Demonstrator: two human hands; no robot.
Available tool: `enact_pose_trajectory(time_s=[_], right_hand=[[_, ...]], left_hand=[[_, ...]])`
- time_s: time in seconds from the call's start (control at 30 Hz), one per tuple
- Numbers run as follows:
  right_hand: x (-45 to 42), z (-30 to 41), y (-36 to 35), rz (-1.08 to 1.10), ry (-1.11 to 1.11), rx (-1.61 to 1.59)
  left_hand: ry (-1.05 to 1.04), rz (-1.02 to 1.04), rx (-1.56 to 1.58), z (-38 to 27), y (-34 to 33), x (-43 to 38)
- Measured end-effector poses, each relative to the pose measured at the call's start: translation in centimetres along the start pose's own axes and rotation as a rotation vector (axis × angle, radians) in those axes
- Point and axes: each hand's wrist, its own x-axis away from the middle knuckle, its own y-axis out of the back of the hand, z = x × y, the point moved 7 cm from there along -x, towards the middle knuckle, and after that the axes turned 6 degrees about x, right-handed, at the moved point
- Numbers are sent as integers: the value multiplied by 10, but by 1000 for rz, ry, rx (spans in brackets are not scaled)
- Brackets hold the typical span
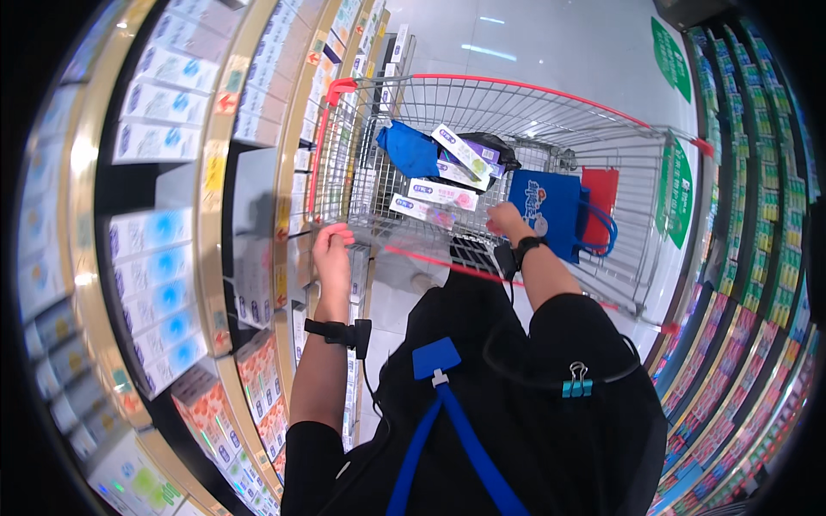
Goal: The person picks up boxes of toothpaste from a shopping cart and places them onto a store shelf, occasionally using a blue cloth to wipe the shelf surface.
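Observation:
My left hand (pixel 332 250) is raised at the cart's left end, between the shelves and the basket, fingers loosely bent with nothing in them. Over the wire shopping cart (pixel 581 116) reaches my right hand (pixel 507 221), its fingers curled; whether they grip anything is hidden. Just left of it lie a white toothpaste box with a pink flower (pixel 444 193) and another white box (pixel 423 211). Beyond these, a white box with a green picture (pixel 462 157) leans across a purple box (pixel 485 155). A blue fabric bag (pixel 545 206) stands right beside my right hand.
A crumpled blue bag (pixel 408 151), a black plastic bag (pixel 500 147) and a red bag (pixel 597 187) are in the cart. Shelves of boxed goods (pixel 158 258) rise close on the left. Packed racks (pixel 735 232) line the right, beyond tiled floor (pixel 548 39).

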Motion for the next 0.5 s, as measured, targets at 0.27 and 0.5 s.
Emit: enact_pose_trajectory(time_s=[0.27, 0.5], right_hand=[[-105, -44, -46, 83, -209, -298], [-121, -19, -49, -5, 16, -259]], left_hand=[[353, 269, -265, 115, -154, -139], [521, 347, -339, 256, -221, -191]])
